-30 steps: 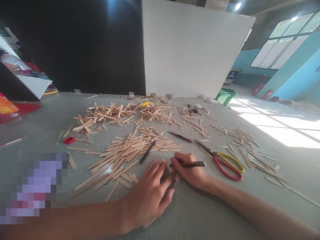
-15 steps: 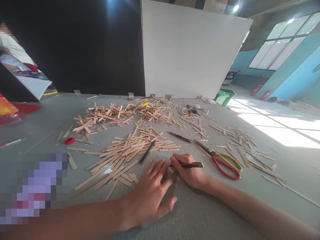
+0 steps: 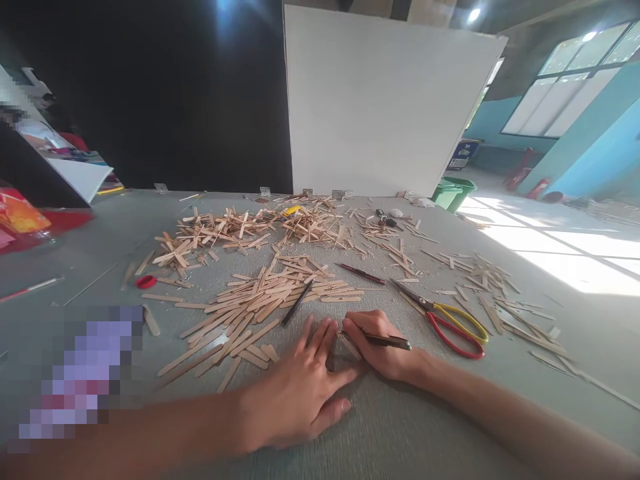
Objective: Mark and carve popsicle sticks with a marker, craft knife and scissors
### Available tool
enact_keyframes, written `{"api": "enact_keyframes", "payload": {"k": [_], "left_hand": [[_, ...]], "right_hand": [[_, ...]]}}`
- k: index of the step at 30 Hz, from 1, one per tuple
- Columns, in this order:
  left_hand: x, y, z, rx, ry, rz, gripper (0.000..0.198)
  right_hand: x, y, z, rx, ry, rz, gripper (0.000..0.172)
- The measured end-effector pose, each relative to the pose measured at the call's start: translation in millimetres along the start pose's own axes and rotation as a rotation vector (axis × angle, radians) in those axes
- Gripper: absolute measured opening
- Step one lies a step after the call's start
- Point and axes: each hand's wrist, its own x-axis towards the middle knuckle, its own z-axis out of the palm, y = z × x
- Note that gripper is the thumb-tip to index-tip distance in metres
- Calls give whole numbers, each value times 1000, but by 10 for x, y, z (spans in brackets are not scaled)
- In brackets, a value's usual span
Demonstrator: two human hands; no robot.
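My right hand (image 3: 377, 343) is closed around a dark pen (image 3: 393, 341), its rear end pointing right and its tip hidden by the fingers. Under the pen, between both hands, a short piece of wooden stick (image 3: 349, 344) lies on the table. My left hand (image 3: 305, 380) rests flat with spread fingers, its fingertips beside that piece; whether they press on it is hard to see. Just beyond lies a loose pile of wooden craft sticks (image 3: 270, 293) with a dark pencil-like rod (image 3: 299, 301) on top. Scissors (image 3: 435, 310) with red and yellow handles lie right of my right hand.
More stick heaps (image 3: 215, 230) spread along the back, below a black and white panel (image 3: 390, 100). A dark red pen (image 3: 361, 273) and a red ring (image 3: 146, 282) lie on the grey table (image 3: 400, 427). Stick scraps (image 3: 530, 327) cover the right side. A green bin (image 3: 453, 193) stands behind.
The pen in my right hand now slants slightly lower at its rear end. My left hand stays nearly in place. The whole view has shifted a little, moving the scene rightward.
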Motion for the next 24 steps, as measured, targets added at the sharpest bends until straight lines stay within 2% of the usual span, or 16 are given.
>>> {"api": "enact_keyframes", "payload": {"k": [7, 18, 24], "left_hand": [[-13, 9, 73, 56, 31, 12, 48], [5, 38, 45, 103, -16, 7, 56], [12, 65, 7, 94, -46, -7, 54]], "right_hand": [[-11, -17, -21, 25, -43, -43, 40], [-22, -66, -47, 23, -48, -26, 40], [-46, -62, -62, 27, -49, -11, 41]]}}
